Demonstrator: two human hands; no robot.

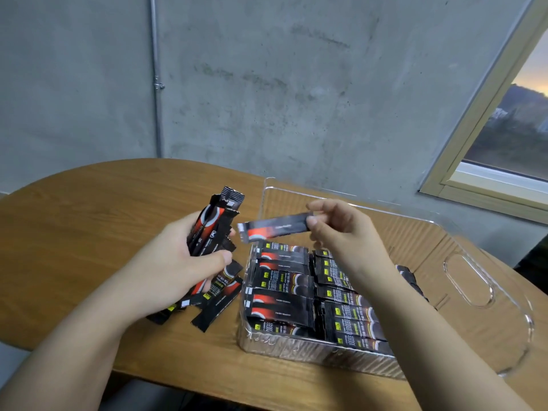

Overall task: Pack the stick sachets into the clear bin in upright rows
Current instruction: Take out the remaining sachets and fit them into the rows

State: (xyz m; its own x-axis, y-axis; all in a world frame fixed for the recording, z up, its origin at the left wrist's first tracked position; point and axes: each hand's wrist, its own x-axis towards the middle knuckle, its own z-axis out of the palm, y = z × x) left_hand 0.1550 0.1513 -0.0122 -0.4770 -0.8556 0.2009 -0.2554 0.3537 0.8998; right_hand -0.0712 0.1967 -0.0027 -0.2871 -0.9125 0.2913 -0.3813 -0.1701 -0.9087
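Head view: glossy black stick sachet (274, 226) above ribbed clear bin (462, 280).

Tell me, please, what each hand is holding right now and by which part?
The left hand grips a bundle of sachets around its middle. The right hand pinches a single sachet by its right end.

The wooden tabletop (89, 221) has rounded corners. A clear bin (462, 280) stands directly on its right portion. Loose black stick sachets (215, 307) lie just left of the bin.
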